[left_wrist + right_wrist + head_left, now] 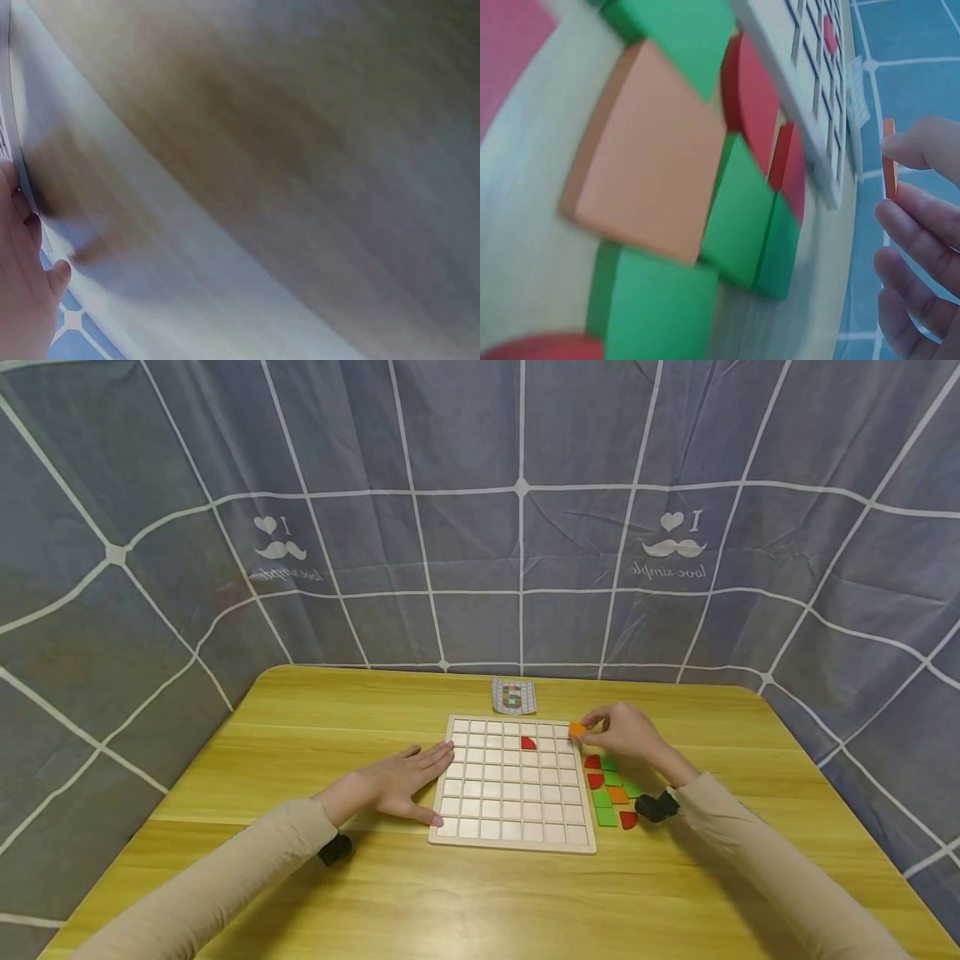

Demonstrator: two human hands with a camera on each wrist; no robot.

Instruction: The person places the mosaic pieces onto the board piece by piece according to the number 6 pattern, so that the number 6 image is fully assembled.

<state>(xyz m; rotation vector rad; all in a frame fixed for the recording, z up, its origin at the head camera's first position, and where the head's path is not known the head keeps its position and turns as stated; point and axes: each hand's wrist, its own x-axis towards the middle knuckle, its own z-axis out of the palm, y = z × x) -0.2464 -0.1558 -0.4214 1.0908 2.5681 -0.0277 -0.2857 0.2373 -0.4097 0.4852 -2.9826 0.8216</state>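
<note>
Perhaps the orange square tile (576, 730), pinched shallowly by the right hand (628, 732), could slip, or the left hand (396, 782), fingers outstretched, could push the pale wooden grid board (512, 790) askew.

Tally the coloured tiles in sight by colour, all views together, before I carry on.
Red tiles: 5 (1 on the board, 4 beside it)
Green tiles: 5
Orange tiles: 2 (1 in the right hand)
Total: 12 visible

Grey-blue, white-gridded curtain (465, 543) behind and beside; yellow wood-grain table (337, 702), shiny toward the front
</note>
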